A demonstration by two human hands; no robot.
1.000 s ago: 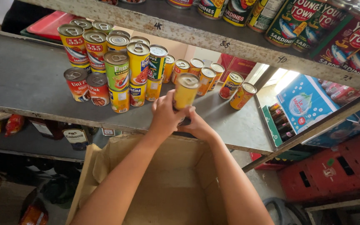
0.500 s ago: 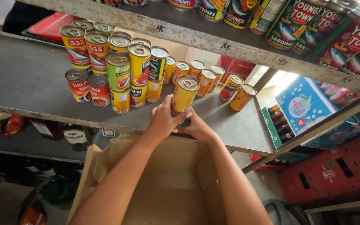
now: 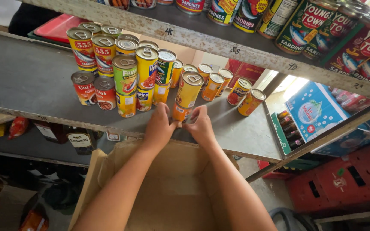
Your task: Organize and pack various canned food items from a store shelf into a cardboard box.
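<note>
There are two hands, a left hand (image 3: 158, 128) and a right hand (image 3: 201, 127). One cardboard box (image 3: 168, 192) sits below. About twenty cans (image 3: 125, 75) stand on one shelf (image 3: 26, 81).

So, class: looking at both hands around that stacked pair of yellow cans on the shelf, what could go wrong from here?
1. The top yellow can stands free on the lower can; the left hand and right hand only steady the bottom one, so it might topple.
2. A nudge sideways could knock the neighbouring two-high stacks.
3. A falling can may drop off the shelf edge into the cardboard box.
</note>
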